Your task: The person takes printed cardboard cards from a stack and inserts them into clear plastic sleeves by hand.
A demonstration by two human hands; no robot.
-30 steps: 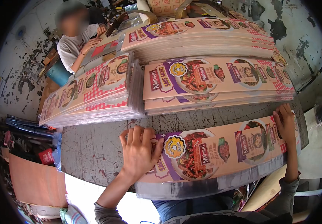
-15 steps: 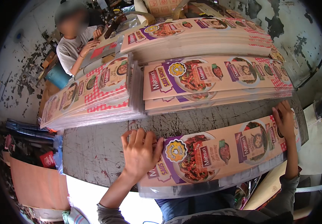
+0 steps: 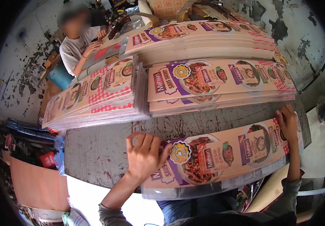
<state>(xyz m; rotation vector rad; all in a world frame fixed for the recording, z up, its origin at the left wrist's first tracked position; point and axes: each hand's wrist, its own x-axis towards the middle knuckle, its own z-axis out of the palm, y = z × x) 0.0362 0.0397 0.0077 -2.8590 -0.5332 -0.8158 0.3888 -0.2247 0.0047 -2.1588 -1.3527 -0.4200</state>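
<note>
A long printed food-packaging strip (image 3: 226,152), peach and purple with pictures of dishes, lies along the table's near side. Clear plastic shows under its near edge. My left hand (image 3: 143,156) is closed on its left end, fingers bent over the far edge and thumb along the print. At the strip's right end, my right hand (image 3: 289,124) reaches across it, with its fingers bent at the far edge. The undersides of both hands are hidden. Just beyond lies a stack of matching strips (image 3: 222,83).
Another plastic-covered stack (image 3: 94,94) stands at the left, and a taller stack (image 3: 204,41) rises at the back. The scratched grey table (image 3: 94,150) shows between them. A co-worker (image 3: 75,49) is beyond the far left corner. A brown board (image 3: 40,184) leans at lower left.
The view has shifted slightly, so most things appear a little further right and lower. Both hands keep their places at the strip's ends.
</note>
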